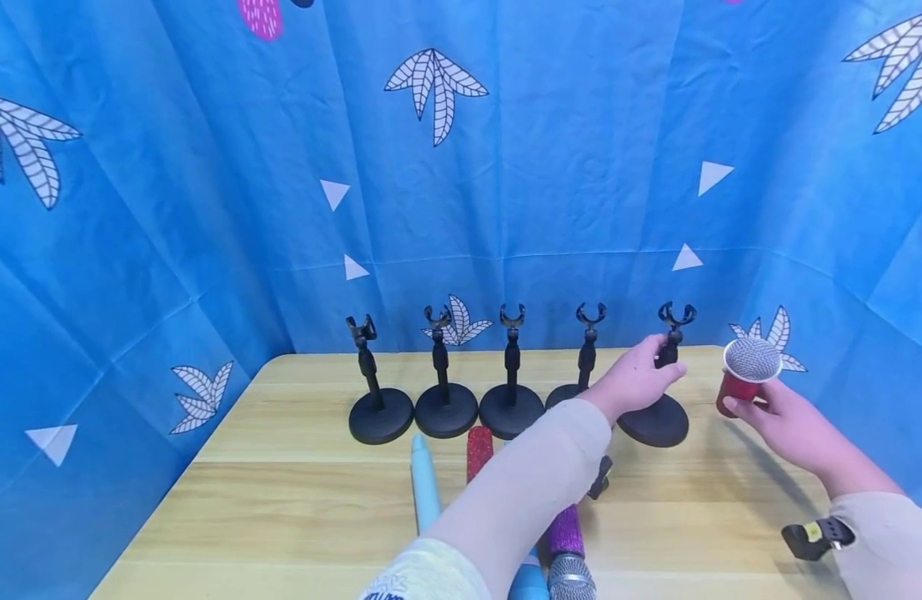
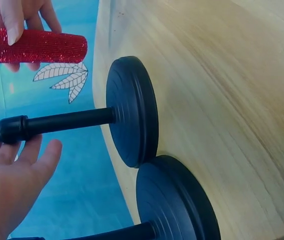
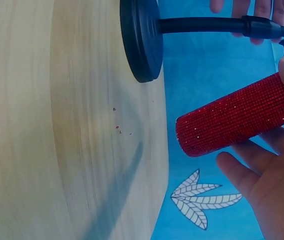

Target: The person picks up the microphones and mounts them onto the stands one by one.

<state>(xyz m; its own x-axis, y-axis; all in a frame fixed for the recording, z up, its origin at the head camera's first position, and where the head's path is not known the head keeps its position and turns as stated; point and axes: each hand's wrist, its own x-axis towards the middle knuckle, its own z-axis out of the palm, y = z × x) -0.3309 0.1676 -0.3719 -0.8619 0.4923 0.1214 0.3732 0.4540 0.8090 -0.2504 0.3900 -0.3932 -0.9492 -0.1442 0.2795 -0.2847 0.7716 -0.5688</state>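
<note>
At the rightmost black microphone stand (image 1: 654,421), my left hand (image 1: 632,382) has its fingers around the upper pole, just below the U-shaped clip. The left wrist view shows fingers against this stand's pole (image 2: 71,120); part of the hand is cut off there. My right hand (image 1: 791,427) grips a red glittery microphone (image 3: 237,115) in the air to the right of that stand. Its silver mesh head (image 1: 754,360) points up toward the head camera, and the handle's end shows in both wrist views. The microphone and stand are apart.
More black stands, such as the leftmost one (image 1: 381,415), line the table's back. In front lie a light-blue microphone (image 1: 425,483), a red handle (image 1: 479,450) and a purple microphone (image 1: 566,533), partly behind my left arm. A blue curtain (image 1: 506,167) hangs behind the wooden table (image 1: 281,500).
</note>
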